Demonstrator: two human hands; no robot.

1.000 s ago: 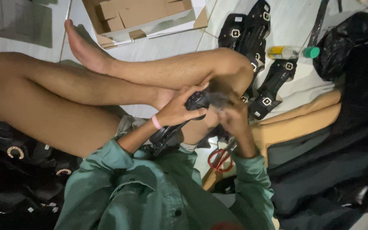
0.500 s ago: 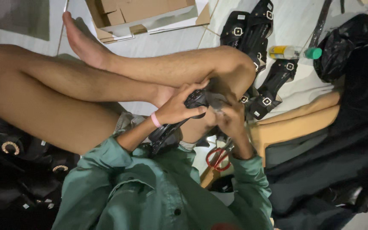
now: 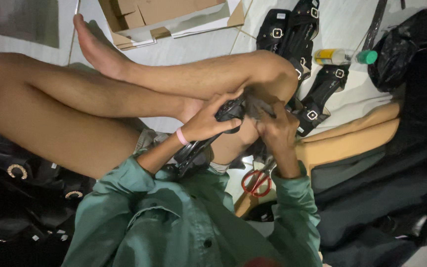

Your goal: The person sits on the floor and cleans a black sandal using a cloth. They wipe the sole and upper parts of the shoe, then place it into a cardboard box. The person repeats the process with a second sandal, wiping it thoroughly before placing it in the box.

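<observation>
At the centre of the frame both hands work on a black sandal (image 3: 231, 111) held against the bent knee. The left hand (image 3: 208, 121), with a pink band at the wrist, has its grip closed around the sandal's body; the right hand (image 3: 275, 128) pinches a dark strap (image 3: 258, 106) at the sandal's right end, fingers closed on it. Red-handled scissors (image 3: 257, 180) lie just below the right forearm. More black buckled sandals (image 3: 292, 29) sit in the upper right, beside a yellow bottle (image 3: 344, 57) with a green cap. A cardboard box (image 3: 169, 17) lies at the top.
</observation>
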